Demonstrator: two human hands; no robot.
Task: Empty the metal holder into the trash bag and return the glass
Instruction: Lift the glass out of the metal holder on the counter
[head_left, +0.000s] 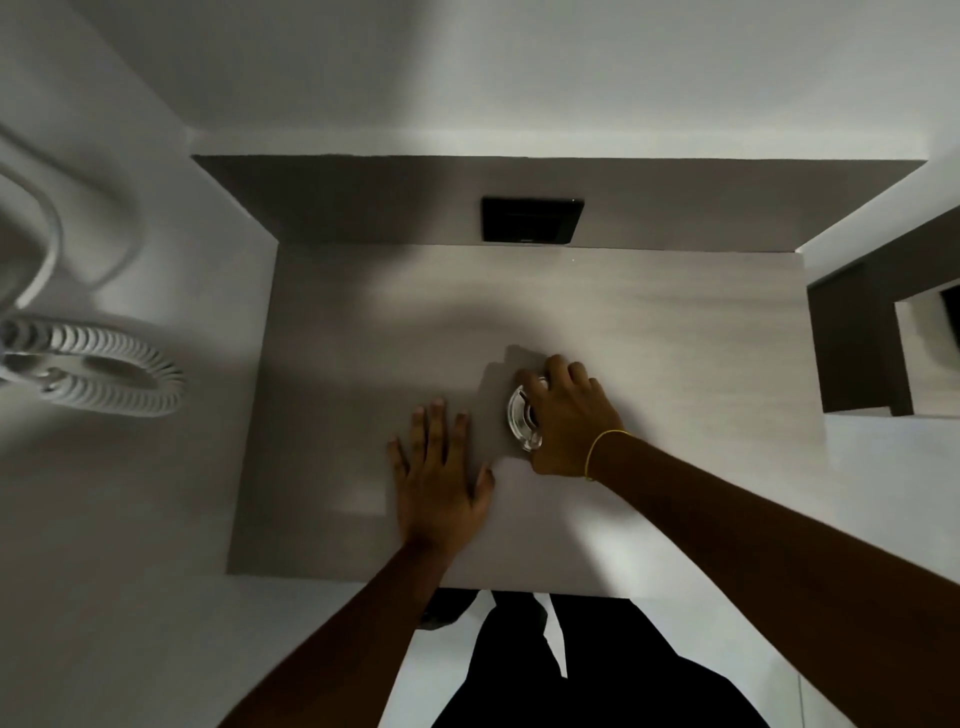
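A clear glass (521, 415) stands on the pale wooden tabletop (649, 322), right of its middle. My right hand (569, 421) is wrapped over the glass from above and the right, fingers curled round its rim; a yellow band circles that wrist. My left hand (441, 467) lies flat on the tabletop just left of the glass, fingers spread, holding nothing. No metal holder or trash bag is in view.
A black wall socket plate (531, 219) sits on the panel behind the table. A white coiled cord (98, 371) hangs at the left wall. A dark shelf unit (862, 338) stands at the right. My dark trousers show below the table's near edge.
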